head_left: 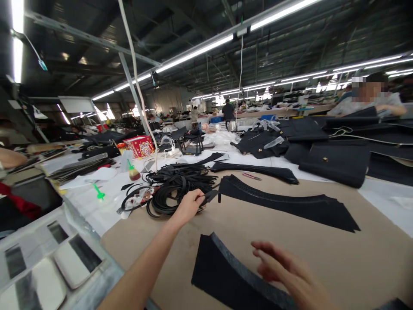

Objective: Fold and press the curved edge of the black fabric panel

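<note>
My left hand (189,206) is closed, its thumb and fingers pinching a thin black strip (211,196) at the right side of a heap of coiled black strips (176,183). Over a curved black panel (222,275) near the front of the table hovers my right hand (287,271), slightly blurred, its fingers apart with nothing visible in them. A grey band runs along that panel's curved edge. Farther back lies a stack of curved black panels (287,202), its left end close to the strip in my left hand.
Small red-handled snips (251,176) lie behind the stack. Black bag pieces (335,159) pile up at the back right, where a person sits. A green-tipped glue bottle (134,172) and a red box (139,147) stand at the back left. A tray of pale pieces (75,262) is at left.
</note>
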The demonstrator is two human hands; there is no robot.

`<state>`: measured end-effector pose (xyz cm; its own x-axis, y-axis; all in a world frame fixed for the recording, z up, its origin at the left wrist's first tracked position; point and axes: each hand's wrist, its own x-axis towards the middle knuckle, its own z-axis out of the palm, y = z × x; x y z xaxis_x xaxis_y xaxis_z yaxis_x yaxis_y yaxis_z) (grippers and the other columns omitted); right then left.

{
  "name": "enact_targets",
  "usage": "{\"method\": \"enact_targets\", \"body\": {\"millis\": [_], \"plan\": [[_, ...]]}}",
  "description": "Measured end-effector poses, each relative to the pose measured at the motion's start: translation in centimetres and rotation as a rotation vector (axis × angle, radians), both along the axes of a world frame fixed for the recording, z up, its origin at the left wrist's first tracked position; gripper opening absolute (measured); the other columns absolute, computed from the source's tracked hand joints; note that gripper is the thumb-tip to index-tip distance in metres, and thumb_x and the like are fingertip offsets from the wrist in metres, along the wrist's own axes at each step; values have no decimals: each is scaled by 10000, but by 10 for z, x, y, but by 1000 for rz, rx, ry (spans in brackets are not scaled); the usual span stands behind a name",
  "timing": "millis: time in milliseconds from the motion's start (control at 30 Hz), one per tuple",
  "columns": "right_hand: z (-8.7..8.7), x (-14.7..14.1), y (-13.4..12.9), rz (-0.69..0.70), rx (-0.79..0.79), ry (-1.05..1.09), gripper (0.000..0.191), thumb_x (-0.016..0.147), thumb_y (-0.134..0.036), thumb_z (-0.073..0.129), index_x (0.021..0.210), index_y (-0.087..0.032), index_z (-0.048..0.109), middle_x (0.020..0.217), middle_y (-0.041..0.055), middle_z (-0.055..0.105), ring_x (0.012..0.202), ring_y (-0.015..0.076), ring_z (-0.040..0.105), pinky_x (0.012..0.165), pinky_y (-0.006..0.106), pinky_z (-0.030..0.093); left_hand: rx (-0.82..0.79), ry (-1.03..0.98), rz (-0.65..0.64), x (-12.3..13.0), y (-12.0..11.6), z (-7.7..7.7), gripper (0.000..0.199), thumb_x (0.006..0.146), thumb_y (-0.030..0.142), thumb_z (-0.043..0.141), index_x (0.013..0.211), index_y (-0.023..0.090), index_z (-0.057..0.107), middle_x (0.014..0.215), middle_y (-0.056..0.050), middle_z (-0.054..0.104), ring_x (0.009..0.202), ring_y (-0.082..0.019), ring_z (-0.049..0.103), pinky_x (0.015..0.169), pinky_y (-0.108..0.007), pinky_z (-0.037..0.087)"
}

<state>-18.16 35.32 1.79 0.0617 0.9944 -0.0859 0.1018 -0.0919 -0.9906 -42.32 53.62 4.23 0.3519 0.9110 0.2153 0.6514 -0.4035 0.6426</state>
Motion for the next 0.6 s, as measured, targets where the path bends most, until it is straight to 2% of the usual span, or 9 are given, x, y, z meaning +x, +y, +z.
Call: {"method": "enact_targets", "body": {"millis": [67,133,200,267,367,467,533,600], "plan": [[22,-34,37,-2,-95,265,419,701,-512,716,963,-188,664,950,95,649,719,199,642,639,298,558,27,-53,-45,1,-9,5,197,893,219,453,749,167,577,717,18,614,710,-135,567,662,-233,424],[35,-64,70,-5,-140,452,395,704,-475,728,932,-171,621,987,94,614,713,171,632,602,282,552,50,-86,-75,2,-18,8,180,878,232,448,755,177,567,711,23,602,694,-137,548,645,-232,406],[39,-85,94,1,-127,492,334,735,-436,702,901,-166,594,946,75,598,678,151,618,573,281,550,67,-105,-89,2,-25,8,161,868,227,444,766,183,561,722,22,599,699,-139,542,648,-233,400],[34,-96,108,-6,-108,477,270,739,-384,693,833,-161,574,858,56,594,620,133,598,549,273,545,77,-112,-82,1,-27,7,144,860,212,444,773,188,556,740,22,603,719,-141,548,662,-231,401],[20,-97,113,-53,-63,440,282,695,-361,726,709,-163,524,751,40,591,569,122,575,514,245,523,84,-105,-24,-4,-23,3,135,865,192,446,770,196,541,731,29,606,716,-138,559,657,-222,398],[17,-83,108,-116,36,433,342,662,-399,758,694,-173,503,725,30,603,601,130,591,528,221,509,119,-81,125,-10,-14,-2,137,885,165,432,814,203,543,729,21,604,708,-146,562,660,-235,383],[28,-67,101,-158,109,456,368,664,-435,756,747,-186,498,836,38,642,672,141,621,582,231,524,156,-56,246,-13,-6,-5,157,897,139,415,874,203,556,774,-4,613,756,-168,573,694,-260,378],[51,-44,94,-204,193,501,373,683,-445,738,789,-209,469,1019,38,652,778,160,647,665,268,545,181,-23,339,-16,3,-6,183,907,119,406,926,194,572,834,-37,626,829,-193,586,742,-289,384]]}}
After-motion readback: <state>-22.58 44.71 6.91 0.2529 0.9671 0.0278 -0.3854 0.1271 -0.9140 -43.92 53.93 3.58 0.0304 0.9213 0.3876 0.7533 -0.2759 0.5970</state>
